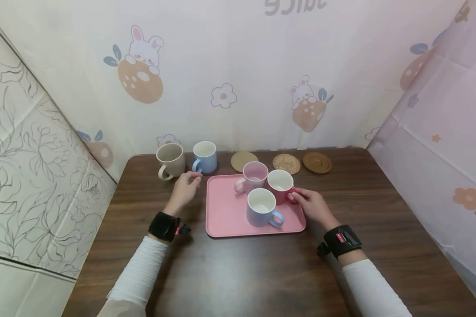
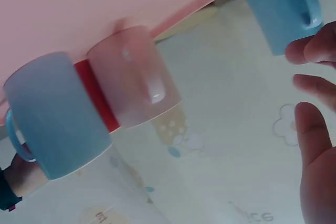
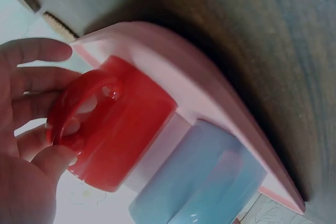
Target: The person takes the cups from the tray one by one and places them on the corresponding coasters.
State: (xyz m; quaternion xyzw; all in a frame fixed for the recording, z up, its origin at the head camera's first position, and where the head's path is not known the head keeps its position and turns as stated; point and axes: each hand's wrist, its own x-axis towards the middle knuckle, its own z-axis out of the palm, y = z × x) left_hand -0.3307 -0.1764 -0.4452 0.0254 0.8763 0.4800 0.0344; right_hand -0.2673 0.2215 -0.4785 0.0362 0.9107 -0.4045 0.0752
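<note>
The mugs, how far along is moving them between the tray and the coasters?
Possibly done: a beige mug and a blue mug stand at the table's back edge. In hand: the right hand holds the red mug's handle on the pink tray; the left hand hovers near the blue mug. Left: three mugs on the tray, three bare coasters behind.

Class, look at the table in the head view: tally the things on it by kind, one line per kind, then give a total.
Mugs: 5 (beige, blue, pink, red, blue on the tray)
Coasters: 3 (first, second, third)
Trays: 1 (pink tray)
Total: 9
</note>
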